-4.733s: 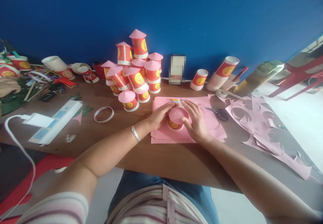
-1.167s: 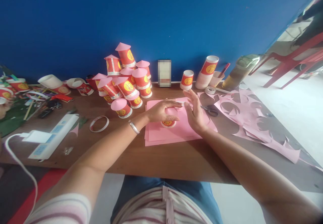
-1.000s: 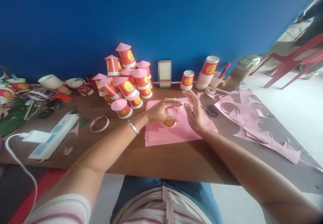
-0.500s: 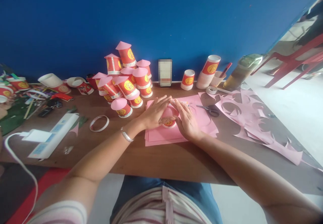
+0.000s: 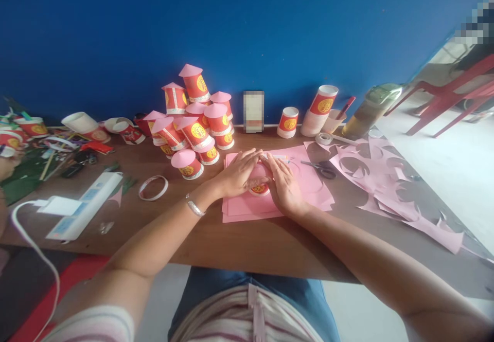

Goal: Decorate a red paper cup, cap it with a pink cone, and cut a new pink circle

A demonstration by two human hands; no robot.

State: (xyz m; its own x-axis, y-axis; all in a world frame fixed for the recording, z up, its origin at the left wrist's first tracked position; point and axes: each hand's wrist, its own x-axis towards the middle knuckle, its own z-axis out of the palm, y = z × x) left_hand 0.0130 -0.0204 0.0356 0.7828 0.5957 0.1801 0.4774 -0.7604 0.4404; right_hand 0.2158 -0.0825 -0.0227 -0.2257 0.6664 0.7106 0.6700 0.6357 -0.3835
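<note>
Between my two hands a red paper cup (image 5: 260,191) with a yellow emblem stands on a stack of pink paper sheets (image 5: 247,211). A pink paper cone (image 5: 262,171) sits on top of the cup. My left hand (image 5: 237,176) lies along the left side of the cone, fingers straight and together, thumb across its front. Against the right side, my right hand (image 5: 285,186) rests with its fingers slanting up to meet the left fingertips. Both hands enclose the cone and hide most of it. A white pen (image 5: 283,157) lies just behind the right fingers.
Stacked red cups with pink cone tops (image 5: 196,131) stand back left. Scissors (image 5: 324,169), pink paper scraps (image 5: 370,172), a tape roll (image 5: 323,138) and a bottle (image 5: 370,108) are on the right. A power strip (image 5: 88,203) and white ring (image 5: 153,187) lie left. A co-worker's hand shows far left.
My hands stay pressed around the cone on the cup, with only a slight shift of the right fingers. The view has moved a little.
</note>
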